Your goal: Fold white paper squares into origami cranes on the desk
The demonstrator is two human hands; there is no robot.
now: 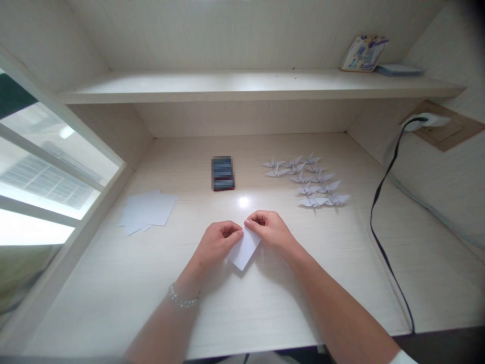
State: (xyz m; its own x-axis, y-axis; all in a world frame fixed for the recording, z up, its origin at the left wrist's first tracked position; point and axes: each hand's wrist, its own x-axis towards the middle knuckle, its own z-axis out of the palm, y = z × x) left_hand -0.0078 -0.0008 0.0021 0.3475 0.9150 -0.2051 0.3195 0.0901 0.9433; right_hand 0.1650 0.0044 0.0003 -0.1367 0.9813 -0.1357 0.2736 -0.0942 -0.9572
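Between my two hands is a small piece of folded white paper (pixel 243 253), one corner pointing toward me. My left hand (pixel 222 240), with a bracelet (pixel 184 299) on its wrist, pinches the paper's upper left edge. On the other side my right hand (pixel 271 230) pinches it near the upper right edge. Both thumbs and forefingers come close together at the top of the paper. Several folded paper cranes (pixel 308 177) stand in rows at the back right of the desk. Loose white paper sheets (pixel 149 210) lie overlapping at the left.
A dark phone-sized object, blurred over (pixel 223 173), lies behind my hands. On the shelf (pixel 227 83) above are a colourful packet (pixel 364 53) and a flat blue item (pixel 398 70). A black cord (pixel 373 212) runs from the wall socket (pixel 443 126) down the right side. A window (pixel 49 167) is at left.
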